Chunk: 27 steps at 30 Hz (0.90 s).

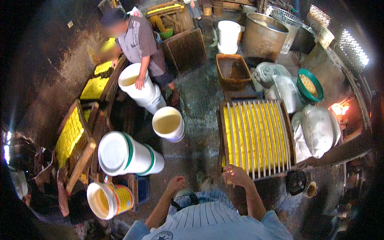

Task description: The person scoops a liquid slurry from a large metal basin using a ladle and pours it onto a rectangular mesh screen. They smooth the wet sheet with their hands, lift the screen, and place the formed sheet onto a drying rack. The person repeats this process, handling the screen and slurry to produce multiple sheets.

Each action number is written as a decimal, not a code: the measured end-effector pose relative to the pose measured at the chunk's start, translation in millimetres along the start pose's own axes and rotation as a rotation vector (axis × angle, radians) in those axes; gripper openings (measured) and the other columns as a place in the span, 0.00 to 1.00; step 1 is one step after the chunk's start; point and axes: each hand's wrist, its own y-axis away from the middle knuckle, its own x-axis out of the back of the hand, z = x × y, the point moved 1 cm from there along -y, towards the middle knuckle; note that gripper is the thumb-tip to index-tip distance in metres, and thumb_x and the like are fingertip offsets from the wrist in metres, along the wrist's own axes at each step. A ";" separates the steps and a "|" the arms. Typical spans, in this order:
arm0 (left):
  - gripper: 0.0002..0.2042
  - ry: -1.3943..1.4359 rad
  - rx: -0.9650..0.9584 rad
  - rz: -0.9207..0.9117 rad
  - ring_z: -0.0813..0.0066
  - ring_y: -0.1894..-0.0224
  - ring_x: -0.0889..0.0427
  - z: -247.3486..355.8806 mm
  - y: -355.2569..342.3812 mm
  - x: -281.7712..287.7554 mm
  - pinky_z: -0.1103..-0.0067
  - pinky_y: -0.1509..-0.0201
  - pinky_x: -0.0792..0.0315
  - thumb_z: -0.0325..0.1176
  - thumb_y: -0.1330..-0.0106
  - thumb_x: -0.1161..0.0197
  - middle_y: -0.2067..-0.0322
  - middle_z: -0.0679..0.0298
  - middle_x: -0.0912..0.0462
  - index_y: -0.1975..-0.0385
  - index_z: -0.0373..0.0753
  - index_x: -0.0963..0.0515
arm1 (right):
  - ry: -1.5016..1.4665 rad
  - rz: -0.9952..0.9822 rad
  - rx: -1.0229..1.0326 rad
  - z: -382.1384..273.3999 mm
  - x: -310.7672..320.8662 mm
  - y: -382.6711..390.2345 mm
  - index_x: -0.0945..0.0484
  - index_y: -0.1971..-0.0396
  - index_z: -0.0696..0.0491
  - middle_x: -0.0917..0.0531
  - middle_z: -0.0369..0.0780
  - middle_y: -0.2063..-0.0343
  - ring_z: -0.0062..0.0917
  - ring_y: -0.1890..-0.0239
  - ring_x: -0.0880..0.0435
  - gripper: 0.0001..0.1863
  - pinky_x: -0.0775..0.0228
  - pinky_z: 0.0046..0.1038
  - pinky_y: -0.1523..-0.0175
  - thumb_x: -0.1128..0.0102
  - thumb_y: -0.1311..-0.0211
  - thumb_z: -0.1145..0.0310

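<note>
My left hand (176, 183) hangs in front of my body with its fingers loosely bent and apart, holding nothing visible. My right hand (237, 176) is at the near left corner of a wooden frame filled with a yellow slab (244, 138). Its fingers are bent, and a small yellow piece (231, 172) shows at them. Long pale slats (260, 138) lie side by side across the yellow slab, running away from me.
A white bucket (168, 124) stands ahead, left of centre. Left are a tall lidded bucket (113, 154) and a yellow-labelled pail (110, 201). A co-worker (140, 44) touches another bucket (133, 78). Filled sacks (318, 130), a green basin (310, 85) and a fire (340, 109) are right.
</note>
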 end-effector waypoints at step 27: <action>0.08 0.359 -0.385 -0.023 0.79 0.68 0.21 674.5 -654.5 217.3 0.81 0.63 0.28 0.31 0.35 0.43 0.67 0.64 0.20 0.61 0.35 0.25 | -1.219 0.917 -0.856 180.1 260.0 -738.6 0.29 0.70 0.50 0.27 0.40 0.80 0.31 0.90 0.32 0.08 0.43 0.29 0.90 0.58 0.37 0.64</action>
